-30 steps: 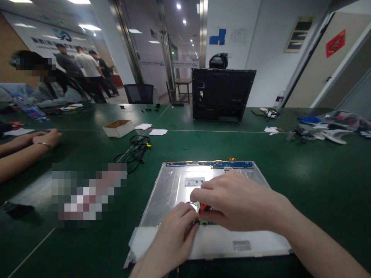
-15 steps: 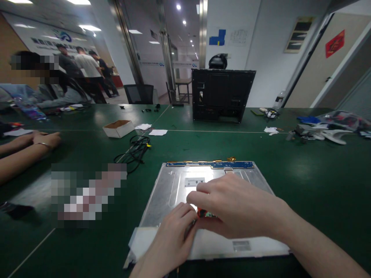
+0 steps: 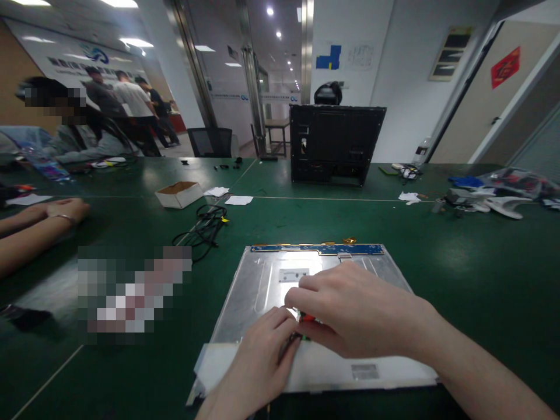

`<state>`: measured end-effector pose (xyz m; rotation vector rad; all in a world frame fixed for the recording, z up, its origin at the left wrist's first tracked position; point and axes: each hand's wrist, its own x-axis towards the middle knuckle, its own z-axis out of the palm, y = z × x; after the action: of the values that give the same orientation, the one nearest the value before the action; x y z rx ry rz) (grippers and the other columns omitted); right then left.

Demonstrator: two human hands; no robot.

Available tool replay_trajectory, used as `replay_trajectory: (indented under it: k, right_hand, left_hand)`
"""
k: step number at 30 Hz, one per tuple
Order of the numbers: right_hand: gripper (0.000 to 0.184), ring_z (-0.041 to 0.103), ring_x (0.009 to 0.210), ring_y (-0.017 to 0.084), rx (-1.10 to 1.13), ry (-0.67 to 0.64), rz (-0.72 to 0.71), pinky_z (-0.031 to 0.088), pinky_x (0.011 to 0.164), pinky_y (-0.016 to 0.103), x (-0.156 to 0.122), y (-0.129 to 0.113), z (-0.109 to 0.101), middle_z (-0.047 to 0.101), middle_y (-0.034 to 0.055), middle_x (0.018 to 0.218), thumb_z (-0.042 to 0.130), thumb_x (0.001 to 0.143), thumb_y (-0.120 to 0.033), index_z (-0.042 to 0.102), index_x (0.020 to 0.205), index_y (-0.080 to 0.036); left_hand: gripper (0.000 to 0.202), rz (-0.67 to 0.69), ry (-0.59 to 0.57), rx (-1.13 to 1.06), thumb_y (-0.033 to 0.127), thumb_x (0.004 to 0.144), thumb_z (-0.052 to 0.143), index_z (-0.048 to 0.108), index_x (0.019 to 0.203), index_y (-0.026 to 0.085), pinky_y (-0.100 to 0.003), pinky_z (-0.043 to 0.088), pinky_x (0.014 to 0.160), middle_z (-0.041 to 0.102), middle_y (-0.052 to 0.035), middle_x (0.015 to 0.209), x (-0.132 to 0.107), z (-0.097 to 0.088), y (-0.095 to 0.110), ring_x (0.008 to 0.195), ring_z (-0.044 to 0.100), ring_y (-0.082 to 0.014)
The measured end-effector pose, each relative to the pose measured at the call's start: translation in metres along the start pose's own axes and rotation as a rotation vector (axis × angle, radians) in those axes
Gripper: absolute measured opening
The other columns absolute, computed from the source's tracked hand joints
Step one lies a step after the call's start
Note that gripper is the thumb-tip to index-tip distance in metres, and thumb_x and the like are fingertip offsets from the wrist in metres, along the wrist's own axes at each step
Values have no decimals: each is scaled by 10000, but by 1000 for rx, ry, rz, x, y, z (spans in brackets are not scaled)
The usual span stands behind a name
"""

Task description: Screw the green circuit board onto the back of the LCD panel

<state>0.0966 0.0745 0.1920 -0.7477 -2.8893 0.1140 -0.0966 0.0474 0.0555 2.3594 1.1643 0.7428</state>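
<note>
A flat display panel lies before me with its silvery metal back facing up. Along its far edge runs a blue circuit board strip, and a white strip covers its near edge. Over the middle of the panel, my left hand is closed, thumb and fingers pinched on something thin and dark. My right hand curls over a small red-and-green item, mostly hidden by its fingers. The fingertips of both hands nearly meet there. I cannot make out exactly what either hand grips.
Black cables lie coiled left of the panel, near an open cardboard box. A black monitor housing stands upright at the back. Another person's forearms rest on the table at left. Bagged parts lie at right.
My right fingertips have shifted slightly right, and the red-and-green item between the hands has moved a little. The panel and everything around it look the same.
</note>
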Motion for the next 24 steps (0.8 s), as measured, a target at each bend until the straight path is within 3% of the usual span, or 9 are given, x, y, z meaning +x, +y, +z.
replay_trajectory:
  k: [13, 24]
  right_hand:
    - [109, 463, 635, 127, -3, -27, 0, 229, 488, 280, -2, 1, -2, 600, 17, 869, 494, 836, -223, 501, 938, -185]
    - [112, 503, 631, 131, 2, -30, 52, 244, 503, 289, 0, 1, -2, 619, 8, 802, 477, 914, -279, 532, 948, -188]
  left_hand:
    - [184, -26, -10, 21, 103, 837, 465, 584, 932, 204, -345, 477, 782, 604, -61, 977, 2, -3, 3, 937, 563, -230]
    - [162, -17, 26, 48, 119, 836, 484, 591, 925, 204, -363, 485, 837, 600, -77, 969, 1, 0, 0, 938, 557, -238]
